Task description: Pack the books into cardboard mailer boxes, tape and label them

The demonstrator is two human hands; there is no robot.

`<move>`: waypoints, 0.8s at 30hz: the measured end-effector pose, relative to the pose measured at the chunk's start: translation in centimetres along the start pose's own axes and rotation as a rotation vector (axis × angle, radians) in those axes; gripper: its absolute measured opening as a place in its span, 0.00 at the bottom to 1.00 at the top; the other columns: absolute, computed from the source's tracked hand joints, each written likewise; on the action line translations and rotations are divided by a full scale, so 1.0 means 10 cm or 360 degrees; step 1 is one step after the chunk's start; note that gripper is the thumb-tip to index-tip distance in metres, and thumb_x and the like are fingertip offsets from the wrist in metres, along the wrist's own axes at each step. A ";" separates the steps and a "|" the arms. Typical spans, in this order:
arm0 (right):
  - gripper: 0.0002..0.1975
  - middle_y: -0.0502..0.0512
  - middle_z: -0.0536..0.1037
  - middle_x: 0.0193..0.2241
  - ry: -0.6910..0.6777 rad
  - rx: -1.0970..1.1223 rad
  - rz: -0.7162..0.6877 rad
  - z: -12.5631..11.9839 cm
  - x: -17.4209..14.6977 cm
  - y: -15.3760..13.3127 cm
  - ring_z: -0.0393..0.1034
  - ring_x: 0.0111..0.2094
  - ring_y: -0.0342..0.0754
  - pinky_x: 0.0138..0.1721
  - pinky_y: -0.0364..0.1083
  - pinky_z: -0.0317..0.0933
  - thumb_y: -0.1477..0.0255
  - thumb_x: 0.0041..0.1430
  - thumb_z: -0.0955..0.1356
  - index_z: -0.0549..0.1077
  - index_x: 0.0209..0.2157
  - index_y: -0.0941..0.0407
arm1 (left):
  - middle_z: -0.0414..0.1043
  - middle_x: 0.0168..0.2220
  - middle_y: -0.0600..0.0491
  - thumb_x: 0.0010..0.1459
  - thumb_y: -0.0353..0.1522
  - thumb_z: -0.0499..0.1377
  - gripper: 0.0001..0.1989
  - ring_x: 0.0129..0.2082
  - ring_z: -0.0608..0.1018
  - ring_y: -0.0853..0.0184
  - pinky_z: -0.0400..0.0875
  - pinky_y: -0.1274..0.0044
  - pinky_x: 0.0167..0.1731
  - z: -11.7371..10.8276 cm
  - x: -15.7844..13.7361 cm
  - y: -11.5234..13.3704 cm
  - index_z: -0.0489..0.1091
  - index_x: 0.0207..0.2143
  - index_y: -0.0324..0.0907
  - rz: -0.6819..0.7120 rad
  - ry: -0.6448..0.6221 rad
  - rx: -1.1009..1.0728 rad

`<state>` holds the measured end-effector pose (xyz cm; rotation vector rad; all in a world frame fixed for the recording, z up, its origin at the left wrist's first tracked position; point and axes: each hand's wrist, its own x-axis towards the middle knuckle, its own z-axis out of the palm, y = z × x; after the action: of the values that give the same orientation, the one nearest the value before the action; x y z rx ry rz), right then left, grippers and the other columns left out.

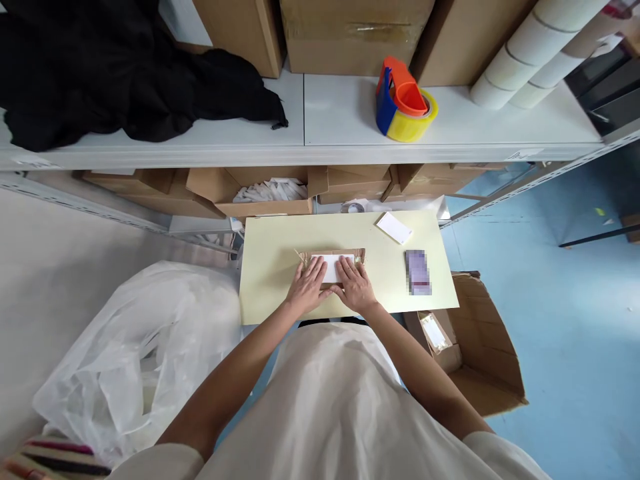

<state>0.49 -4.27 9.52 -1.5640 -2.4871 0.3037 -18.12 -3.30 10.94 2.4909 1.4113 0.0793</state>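
A small brown cardboard parcel (361, 255) lies on the pale yellow table (270, 247), with a white label (331, 270) on its top. My left hand (309, 285) rests flat on the label's left part, fingers stretched forward. On the right part lies my right hand (354, 287), also flat with its fingers extended. Both thumbs point inward and come close together at the parcel's near side. Further right on the table are a stack of white labels (394, 228) and a purple, pixelated item (418, 272).
A shelf (340, 127) spans the far side, bearing a tape dispenser (405, 107), black cloth (125, 73), cartons and white rolls (520, 60). Left of the table stands a big translucent plastic bag (145, 347). An open carton (487, 340) with a labelled parcel (435, 332) inside sits at right.
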 end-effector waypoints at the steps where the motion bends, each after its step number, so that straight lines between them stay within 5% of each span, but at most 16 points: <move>1: 0.34 0.66 0.55 0.63 -0.0016 -0.0020 0.0047 0.02 -0.01 0.00 0.46 0.64 0.58 0.61 0.60 0.38 0.56 0.63 0.54 0.50 0.64 0.63 | 0.47 0.65 0.41 0.60 0.44 0.48 0.33 0.65 0.50 0.53 0.42 0.55 0.60 0.02 0.00 -0.03 0.49 0.63 0.37 -0.0020 -0.0027 0.0032; 7: 0.37 0.67 0.49 0.64 -0.0012 -0.0106 0.0210 0.00 -0.14 0.10 0.40 0.65 0.60 0.61 0.64 0.30 0.55 0.63 0.53 0.43 0.65 0.65 | 0.42 0.66 0.41 0.57 0.47 0.51 0.41 0.66 0.45 0.52 0.32 0.51 0.60 0.00 -0.15 -0.16 0.43 0.65 0.36 0.0018 -0.0078 0.0134; 12: 0.38 0.66 0.48 0.65 -0.0078 -0.0127 0.0062 0.01 -0.23 -0.06 0.38 0.66 0.59 0.62 0.62 0.33 0.54 0.62 0.55 0.43 0.65 0.65 | 0.43 0.66 0.43 0.56 0.49 0.52 0.41 0.66 0.46 0.55 0.35 0.56 0.62 0.03 -0.26 -0.13 0.44 0.65 0.38 0.0218 -0.0136 0.0091; 24: 0.33 0.65 0.54 0.63 -0.0071 -0.0169 0.0187 -0.04 -0.40 -0.04 0.44 0.64 0.57 0.61 0.61 0.39 0.57 0.64 0.55 0.48 0.64 0.63 | 0.44 0.66 0.43 0.58 0.48 0.49 0.37 0.66 0.48 0.54 0.37 0.52 0.61 0.01 -0.31 -0.17 0.47 0.64 0.38 0.0104 -0.0010 0.0126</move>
<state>1.94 -7.98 9.76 -1.7683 -2.4870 0.2291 -21.17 -5.07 10.69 2.5994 1.3557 0.0287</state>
